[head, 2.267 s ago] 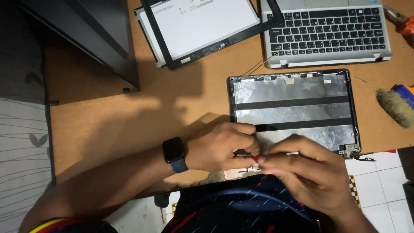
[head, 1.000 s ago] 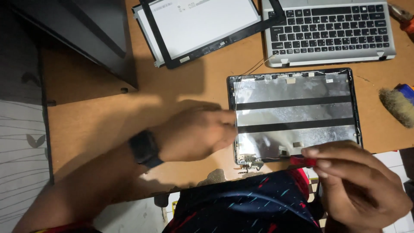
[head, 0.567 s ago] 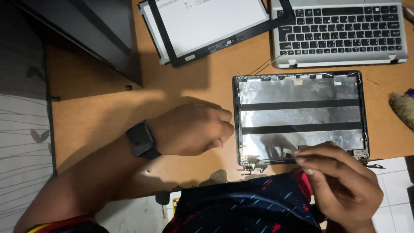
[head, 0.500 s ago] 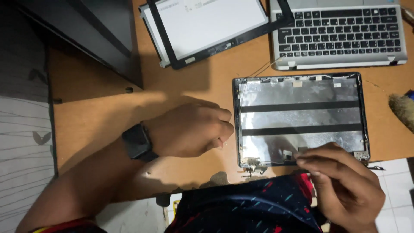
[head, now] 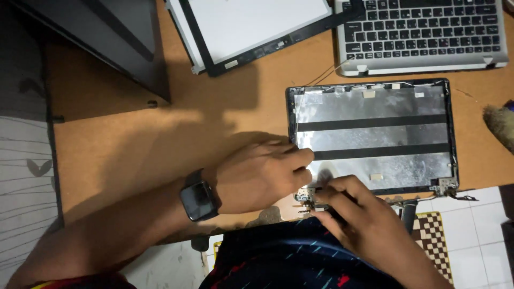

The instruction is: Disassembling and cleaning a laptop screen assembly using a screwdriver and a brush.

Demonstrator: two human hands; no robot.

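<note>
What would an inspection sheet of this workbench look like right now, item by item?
Surface: brown wooden desk, partly in shadow.
Job's things: laptop lid shell, foil-lined inside facing up, flat; metal hinge at its near-left corner.
Clutter: keyboard base, screen panel, brush at the right edge.
Hands: left hand presses the shell's left edge; right hand fingers at the hinge, tool unclear.
Cables: thin wires near the shell's top.
Surroundings: tiled floor.

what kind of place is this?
Likely a small laptop repair bench. A stripped laptop lid lies foil side up on a brown desk, beside a removed screen panel and a keyboard base; both hands work at its lower left hinge.
</note>
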